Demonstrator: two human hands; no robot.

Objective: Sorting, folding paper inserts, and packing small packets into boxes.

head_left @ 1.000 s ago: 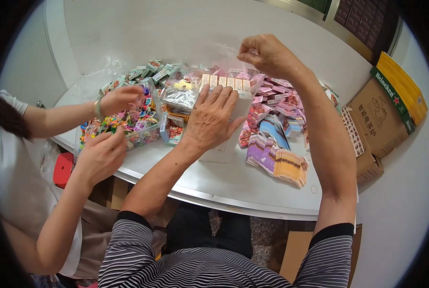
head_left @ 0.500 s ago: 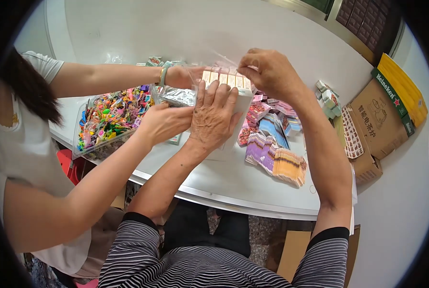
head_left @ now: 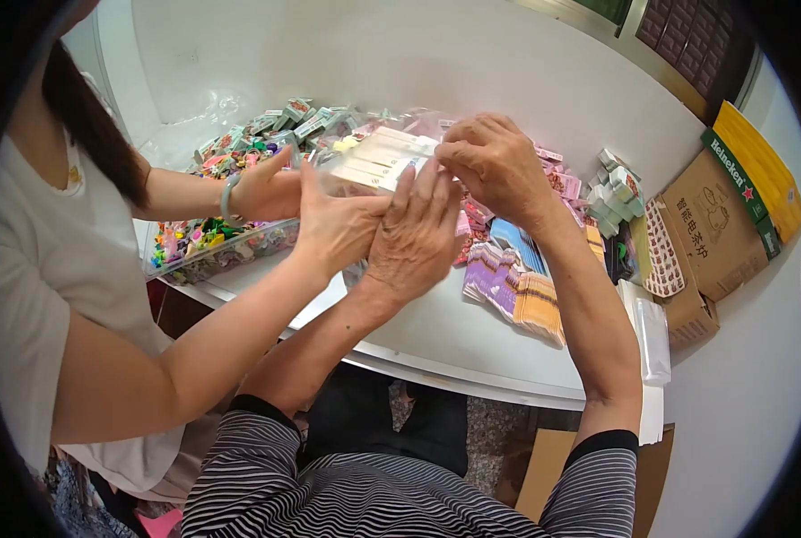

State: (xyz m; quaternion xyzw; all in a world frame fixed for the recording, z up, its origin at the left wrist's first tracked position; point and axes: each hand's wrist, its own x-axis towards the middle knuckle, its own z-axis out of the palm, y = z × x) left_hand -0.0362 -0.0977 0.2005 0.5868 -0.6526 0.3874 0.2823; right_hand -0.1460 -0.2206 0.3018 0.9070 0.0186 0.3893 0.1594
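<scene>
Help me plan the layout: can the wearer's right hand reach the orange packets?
Likely yes: the orange packets lie uncovered on the table, though the right hand must first release the clear plastic it apparently pinches.

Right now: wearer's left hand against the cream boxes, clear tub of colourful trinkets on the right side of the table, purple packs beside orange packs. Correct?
One thing's off: the clear tub of colourful trinkets is on the left side of the table, as the head view shows. The rest stands: wearer's left hand against the cream boxes, purple packs beside orange packs.
</scene>
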